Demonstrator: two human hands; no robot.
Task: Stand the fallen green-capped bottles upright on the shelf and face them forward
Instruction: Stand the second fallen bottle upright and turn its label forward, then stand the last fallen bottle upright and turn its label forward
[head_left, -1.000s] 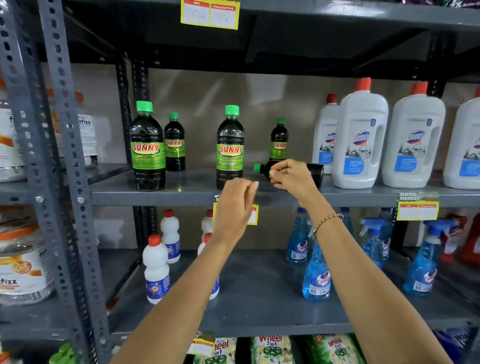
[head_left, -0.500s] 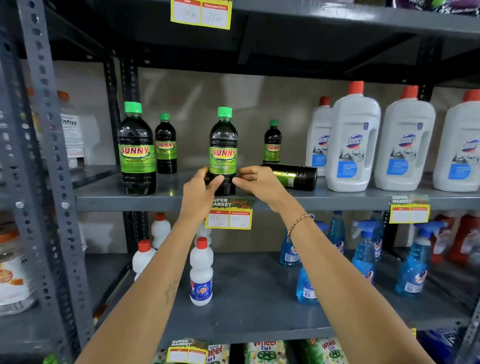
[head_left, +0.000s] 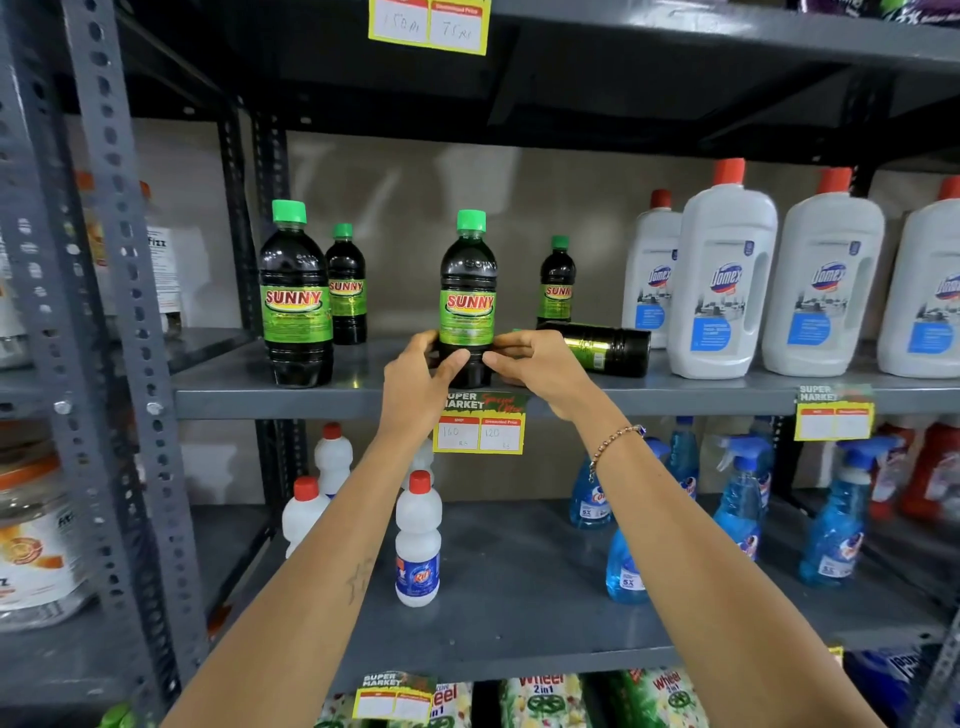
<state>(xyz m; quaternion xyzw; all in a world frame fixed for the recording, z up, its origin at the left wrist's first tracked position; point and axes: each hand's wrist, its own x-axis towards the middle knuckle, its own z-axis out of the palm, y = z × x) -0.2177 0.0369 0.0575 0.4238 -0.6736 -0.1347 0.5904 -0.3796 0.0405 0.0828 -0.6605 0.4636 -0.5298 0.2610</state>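
Several dark SUNNY bottles with green caps stand on the grey middle shelf (head_left: 311, 400). The front middle bottle (head_left: 467, 291) is upright with its label facing me. My left hand (head_left: 421, 379) and my right hand (head_left: 535, 364) grip its base from either side. One fallen bottle (head_left: 602, 345) lies on its side just right of my right hand, base pointing right, cap hidden behind my hand. A front left bottle (head_left: 295, 296) and two smaller-looking ones behind (head_left: 345, 286) (head_left: 557, 283) stand upright.
White Domex bottles (head_left: 722, 280) with red caps fill the shelf's right side, close to the fallen bottle. A price tag (head_left: 480, 426) hangs on the shelf edge. Below stand white bottles (head_left: 418, 540) and blue spray bottles (head_left: 737, 499). A grey upright post (head_left: 119, 312) is at left.
My right hand left the fallen bottle's neck and both hands closed on the base of the front middle upright bottle. Over the last half second they barely moved; the view came closer.
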